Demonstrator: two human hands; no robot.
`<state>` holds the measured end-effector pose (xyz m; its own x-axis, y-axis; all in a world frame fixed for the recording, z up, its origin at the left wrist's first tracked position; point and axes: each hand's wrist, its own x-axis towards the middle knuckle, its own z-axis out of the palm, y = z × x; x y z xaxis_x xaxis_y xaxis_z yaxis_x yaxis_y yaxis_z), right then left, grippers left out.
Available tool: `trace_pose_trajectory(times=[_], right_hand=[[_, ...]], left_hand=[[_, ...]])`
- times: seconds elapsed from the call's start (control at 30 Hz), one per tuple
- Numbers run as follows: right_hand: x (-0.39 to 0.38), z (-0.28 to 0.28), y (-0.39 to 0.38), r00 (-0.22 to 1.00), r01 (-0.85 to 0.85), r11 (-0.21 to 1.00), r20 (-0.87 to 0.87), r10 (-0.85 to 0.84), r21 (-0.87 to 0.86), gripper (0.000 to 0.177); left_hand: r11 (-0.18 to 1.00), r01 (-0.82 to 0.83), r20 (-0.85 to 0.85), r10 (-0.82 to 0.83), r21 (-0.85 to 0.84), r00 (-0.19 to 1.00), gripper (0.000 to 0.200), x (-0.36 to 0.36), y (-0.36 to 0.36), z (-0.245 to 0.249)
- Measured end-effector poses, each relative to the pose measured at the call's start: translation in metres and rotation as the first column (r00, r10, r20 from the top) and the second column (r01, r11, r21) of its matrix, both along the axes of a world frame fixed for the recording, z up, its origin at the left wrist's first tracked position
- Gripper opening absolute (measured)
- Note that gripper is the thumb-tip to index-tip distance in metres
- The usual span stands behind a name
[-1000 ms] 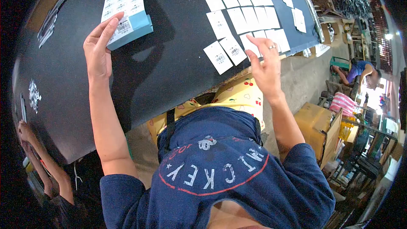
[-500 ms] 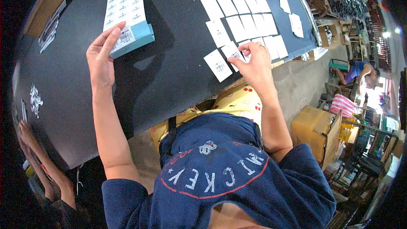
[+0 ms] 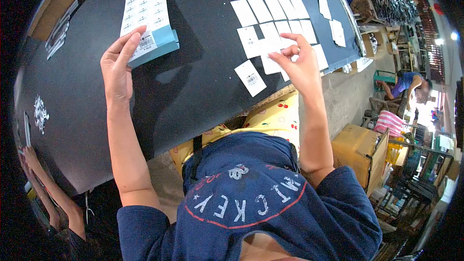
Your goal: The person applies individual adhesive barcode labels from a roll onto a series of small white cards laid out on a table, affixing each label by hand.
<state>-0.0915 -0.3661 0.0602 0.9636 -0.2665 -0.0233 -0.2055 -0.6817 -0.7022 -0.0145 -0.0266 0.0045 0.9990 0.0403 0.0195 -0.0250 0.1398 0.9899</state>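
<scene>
My left hand (image 3: 118, 63) pinches the lower end of a long sheet of barcode labels (image 3: 145, 0), beside its folded light-blue backing (image 3: 162, 46). At the near edge of the card rows, my right hand (image 3: 299, 63) has its thumb and curled fingers at a white card (image 3: 270, 63), with the index finger lifted apart. That card overlaps its neighbours in this view, and the fingers partly cover it. To its left lies a labelled tag card (image 3: 250, 78), with another labelled card (image 3: 248, 41) above it. Blank white cards (image 3: 261, 9) fill the rows farther back.
Loose cards (image 3: 337, 33) lie on the blue panel at right. A cardboard box (image 3: 60, 5) stands at the table's far left, near a pile of small silvery scraps (image 3: 41, 114). Another person's arms (image 3: 50, 179) reach in at lower left. A carton (image 3: 357, 152) sits on the floor.
My right hand has moved slightly right and up from the labelled card in the front row, and its index finger has straightened. My left hand and the label sheet have barely shifted.
</scene>
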Motion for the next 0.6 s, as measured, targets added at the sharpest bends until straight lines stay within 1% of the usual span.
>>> trace_pose_trajectory(times=[0.03, 0.17, 0.2, 0.23, 0.3, 0.33, 0.37, 0.43, 0.47, 0.5, 0.57, 0.6], right_hand=[[0.006, -0.006, 0.003, 0.999, -0.008, 0.995, 0.036, 0.004, 0.103, 0.048], [0.028, -0.025, 0.009, 0.997, -0.061, 0.989, 0.049, 0.055, 0.134, 0.054], [0.028, -0.026, 0.011, 0.993, -0.059, 0.995, 0.097, 0.067, -0.085, 0.054], [0.025, -0.024, 0.013, 0.993, -0.062, 0.994, 0.095, 0.070, -0.085, 0.054], [0.010, -0.014, 0.017, 0.993, -0.084, 0.941, 0.045, 0.105, -0.328, 0.054], [0.002, 0.000, 0.027, 0.990, -0.090, 0.978, -0.123, 0.067, -0.188, 0.049], [-0.008, -0.004, 0.029, 0.990, -0.090, 0.978, -0.126, 0.067, -0.188, 0.049], [-0.023, -0.018, 0.031, 0.972, -0.223, 0.893, -0.160, 0.173, -0.390, 0.046], [-0.029, -0.021, 0.036, 0.985, -0.165, 0.916, -0.104, 0.136, -0.366, 0.043], [-0.030, -0.020, 0.038, 0.986, -0.163, 0.916, -0.102, 0.135, -0.367, 0.043], [-0.032, -0.018, 0.040, 0.969, -0.182, 0.961, -0.203, 0.140, -0.208, 0.040], [-0.034, -0.020, 0.040, 0.971, -0.231, 0.941, -0.127, 0.205, -0.248, 0.034]], left_hand=[[1.000, 0.001, 0.002, -0.001, 0.001, 1.000, 0.030, 0.000, 0.000, 0.001], [0.999, 0.009, 0.000, -0.009, -0.034, 1.000, 0.028, -0.001, 0.000, 0.002], [0.999, 0.012, -0.004, -0.012, -0.039, 1.000, 0.028, 0.000, 0.000, 0.002], [0.999, 0.009, -0.006, -0.010, -0.039, 1.000, 0.028, 0.000, 0.000, 0.002], [1.000, -0.004, 0.012, 0.005, -0.019, 1.000, 0.027, -0.001, 0.000, 0.003], [1.000, -0.007, 0.008, 0.007, -0.020, 1.000, 0.027, -0.002, 0.000, 0.003], [0.999, -0.005, -0.010, 0.004, -0.033, 1.000, 0.028, -0.002, 0.000, 0.004], [0.999, 0.006, -0.024, -0.007, -0.049, 1.000, 0.028, -0.001, -0.002, 0.004], [0.999, 0.008, -0.025, -0.009, -0.043, 1.000, 0.029, 0.000, -0.002, 0.003], [0.999, 0.008, -0.026, -0.009, -0.035, 1.000, 0.030, 0.000, -0.001, 0.002], [1.000, -0.004, -0.023, 0.004, -0.010, 1.000, 0.030, 0.000, -0.001, 0.001], [1.000, -0.016, -0.019, 0.017, 0.012, 1.000, 0.031, 0.000, -0.001, 0.000]])
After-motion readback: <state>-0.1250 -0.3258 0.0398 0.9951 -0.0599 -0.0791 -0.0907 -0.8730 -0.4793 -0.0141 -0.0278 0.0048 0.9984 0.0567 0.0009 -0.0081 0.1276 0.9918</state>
